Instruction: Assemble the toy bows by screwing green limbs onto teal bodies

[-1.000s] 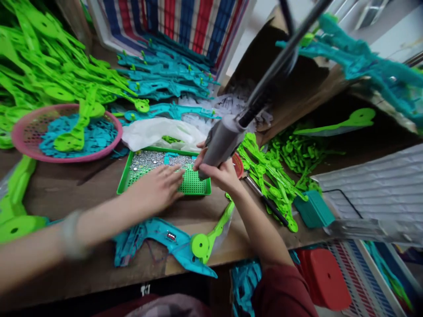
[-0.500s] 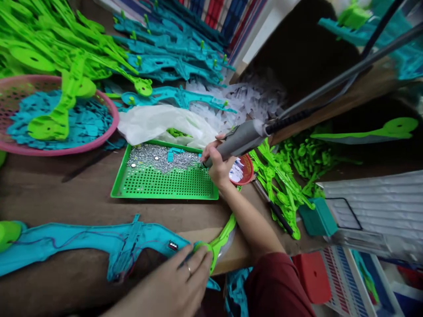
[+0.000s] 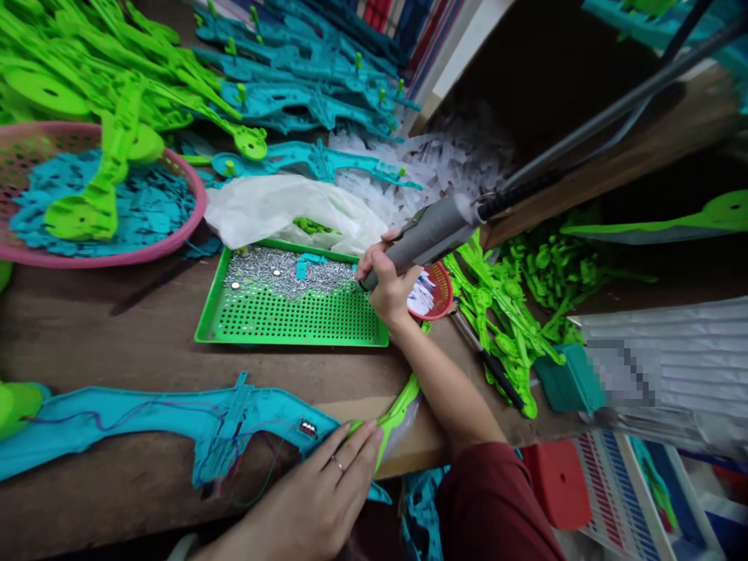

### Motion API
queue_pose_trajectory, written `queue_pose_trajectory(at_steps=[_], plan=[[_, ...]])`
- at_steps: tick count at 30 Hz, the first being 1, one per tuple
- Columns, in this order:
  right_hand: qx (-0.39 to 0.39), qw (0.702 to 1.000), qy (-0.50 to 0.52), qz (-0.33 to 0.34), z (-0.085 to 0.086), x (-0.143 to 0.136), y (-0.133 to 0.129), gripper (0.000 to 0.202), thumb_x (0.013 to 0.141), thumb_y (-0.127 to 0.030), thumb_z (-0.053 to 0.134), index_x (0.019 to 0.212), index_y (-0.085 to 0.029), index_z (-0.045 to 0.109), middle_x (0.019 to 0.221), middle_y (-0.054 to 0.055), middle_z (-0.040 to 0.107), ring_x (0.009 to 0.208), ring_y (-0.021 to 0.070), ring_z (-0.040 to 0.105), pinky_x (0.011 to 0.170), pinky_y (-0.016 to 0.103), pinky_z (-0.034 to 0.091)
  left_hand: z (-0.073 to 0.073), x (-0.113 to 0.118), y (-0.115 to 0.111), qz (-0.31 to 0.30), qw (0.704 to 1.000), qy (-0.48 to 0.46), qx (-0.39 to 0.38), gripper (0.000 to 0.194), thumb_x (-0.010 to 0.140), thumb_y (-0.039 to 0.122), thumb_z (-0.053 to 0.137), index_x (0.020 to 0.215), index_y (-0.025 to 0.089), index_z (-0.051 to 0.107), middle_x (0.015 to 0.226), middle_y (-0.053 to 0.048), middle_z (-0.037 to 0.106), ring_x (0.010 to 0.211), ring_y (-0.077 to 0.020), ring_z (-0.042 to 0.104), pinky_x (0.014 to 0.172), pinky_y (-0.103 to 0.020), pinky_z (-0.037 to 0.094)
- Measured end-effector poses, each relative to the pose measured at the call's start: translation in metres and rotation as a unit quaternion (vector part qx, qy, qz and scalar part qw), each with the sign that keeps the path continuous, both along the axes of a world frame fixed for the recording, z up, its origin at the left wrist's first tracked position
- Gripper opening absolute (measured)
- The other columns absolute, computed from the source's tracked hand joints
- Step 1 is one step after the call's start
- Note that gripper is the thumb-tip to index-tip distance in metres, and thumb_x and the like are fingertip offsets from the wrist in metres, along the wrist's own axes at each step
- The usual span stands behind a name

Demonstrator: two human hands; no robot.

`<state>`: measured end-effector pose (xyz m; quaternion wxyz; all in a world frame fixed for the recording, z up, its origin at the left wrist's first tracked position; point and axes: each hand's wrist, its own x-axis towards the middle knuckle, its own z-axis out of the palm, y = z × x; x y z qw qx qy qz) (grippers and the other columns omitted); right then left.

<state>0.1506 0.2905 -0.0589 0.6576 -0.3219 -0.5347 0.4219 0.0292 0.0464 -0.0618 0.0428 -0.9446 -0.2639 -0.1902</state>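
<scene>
My right hand [image 3: 390,292] is wrapped round a grey electric screwdriver [image 3: 431,234] with a black cord at its upper end. Its lower end is over the right side of a green perforated tray [image 3: 292,321], where many small screws [image 3: 262,273] lie heaped. On the near edge of the table, a long blue plastic shell [image 3: 149,413] with thin wires lies inner side up. My left hand [image 3: 327,483], fingers fairly straight and together, presses over the joint between this shell and a green plastic arm [image 3: 400,409]. The thumb is hidden.
A pink basket [image 3: 195,210] of blue pieces stands left. Green parts [image 3: 146,54] and blue shells [image 3: 298,78] are piled behind. A small red basket [image 3: 441,292], a black-handled tool [image 3: 496,374] and more green parts lie right. A metal rod [image 3: 608,109] slants above.
The view has shifted slightly. My left fingers have straightened and lie closer together over the joint. The right hand still grips the screwdriver at the tray.
</scene>
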Motion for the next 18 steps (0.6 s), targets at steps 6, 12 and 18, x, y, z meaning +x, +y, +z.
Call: queue_pose_trajectory(at_steps=[6,12,18], plan=[[-0.002,1.000,-0.017,-0.008,0.001,0.001,0.001,0.040,0.081,-0.048,0.071,0.108,-0.026,0.051,0.059,-0.011,0.052,0.044,0.0095,0.051,0.048,0.027,0.045,0.005,-0.007,0.002,0.010,0.998,-0.045,-0.039,0.042,0.100,0.034,0.046,0.130,0.014,0.067,0.140,-0.008,0.065,0.132,-0.0240,0.057,0.109,-0.038,0.045],[-0.010,0.999,-0.038,-0.003,-0.001,0.003,0.001,0.041,0.081,-0.051,0.070,0.108,-0.026,0.052,0.059,-0.011,0.053,0.044,0.0098,0.051,0.049,0.028,0.045,0.050,-0.047,0.081,0.102,0.969,-0.151,-0.166,0.032,0.105,0.032,0.042,0.120,0.017,0.067,0.121,-0.007,0.073,0.111,-0.0208,0.067,0.094,-0.034,0.054],[-0.003,1.000,-0.010,0.001,0.002,0.002,0.001,0.044,0.079,-0.047,0.074,0.109,-0.025,0.050,0.058,-0.011,0.055,0.044,0.0099,0.053,0.048,0.026,0.045,0.044,-0.032,0.188,0.225,0.948,-0.034,-0.224,0.027,0.096,0.029,0.059,0.115,0.012,0.070,0.118,-0.013,0.066,0.106,-0.0268,0.065,0.090,-0.039,0.054]])
